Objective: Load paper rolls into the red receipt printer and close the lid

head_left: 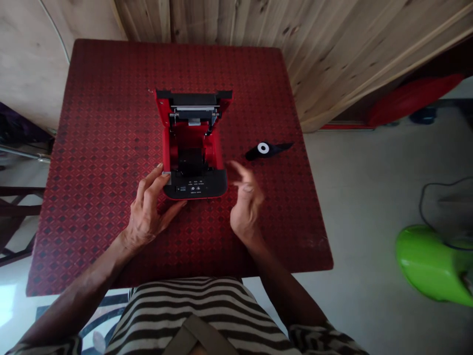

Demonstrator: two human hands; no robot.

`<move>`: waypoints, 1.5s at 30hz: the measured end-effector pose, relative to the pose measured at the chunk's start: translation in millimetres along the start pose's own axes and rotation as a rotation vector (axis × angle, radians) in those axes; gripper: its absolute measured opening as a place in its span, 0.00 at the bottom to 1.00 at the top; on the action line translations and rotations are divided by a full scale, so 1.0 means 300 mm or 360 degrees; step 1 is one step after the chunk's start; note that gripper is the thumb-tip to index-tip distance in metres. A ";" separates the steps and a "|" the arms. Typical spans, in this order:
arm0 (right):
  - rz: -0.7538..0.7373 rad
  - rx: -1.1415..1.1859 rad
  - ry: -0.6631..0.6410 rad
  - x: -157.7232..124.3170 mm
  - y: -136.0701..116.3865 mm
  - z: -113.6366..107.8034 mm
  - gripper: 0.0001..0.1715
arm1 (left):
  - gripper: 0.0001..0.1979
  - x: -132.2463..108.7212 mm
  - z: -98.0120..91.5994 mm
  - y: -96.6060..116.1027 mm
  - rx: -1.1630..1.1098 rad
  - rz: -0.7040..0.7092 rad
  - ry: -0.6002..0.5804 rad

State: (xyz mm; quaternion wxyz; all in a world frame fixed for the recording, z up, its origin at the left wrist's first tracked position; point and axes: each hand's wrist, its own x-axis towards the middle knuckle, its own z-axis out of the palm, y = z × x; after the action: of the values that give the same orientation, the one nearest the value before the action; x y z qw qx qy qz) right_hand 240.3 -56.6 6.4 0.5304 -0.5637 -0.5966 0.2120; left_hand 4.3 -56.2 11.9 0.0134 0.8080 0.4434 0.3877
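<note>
A red and black label printer (195,183) stands on the table with its lid (195,101) raised. Inside its red bay sits a dark roll (190,160). My left hand (146,207) grips the printer's front left corner, fingers along the side and top, thumb at the front edge. Just off the front right corner is my right hand (247,202), slightly blurred, its fingers apart and nothing visible in them. Beyond that hand lies a small black roll with a white core (263,148), a loose black tail stretching to the right.
The table (111,123) has a red patterned cover and stands against a wooden plank wall (236,22). On the floor to the right is a bright green rounded object (432,261) with a dark cable near it. Part of a dark wooden chair (18,209) shows at the left.
</note>
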 end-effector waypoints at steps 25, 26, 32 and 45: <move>-0.0586 -0.1148 -0.1267 0.385 -0.239 0.102 0.13 | 0.41 -0.018 0.001 -0.021 -0.0029 -0.0050 -0.0034; -0.0591 -0.1054 -0.1162 0.374 -0.237 0.088 0.12 | 0.41 -0.017 0.001 -0.021 -0.0030 -0.0048 -0.0031; -0.0457 -0.0482 -0.0630 0.298 -0.219 -0.103 0.12 | 0.39 -0.015 0.003 -0.020 -0.0034 -0.0067 -0.0024; 0.0283 -0.0251 -0.0465 -0.030 0.066 -0.237 0.17 | 0.41 -0.003 0.004 -0.024 -0.0090 -0.0061 -0.0026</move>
State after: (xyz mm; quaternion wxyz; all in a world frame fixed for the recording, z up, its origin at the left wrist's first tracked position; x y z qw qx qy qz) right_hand 309.2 -83.8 10.6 0.3714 -0.6172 -0.6300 0.2902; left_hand -0.2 -52.0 7.8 0.0474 0.8018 0.4477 0.3931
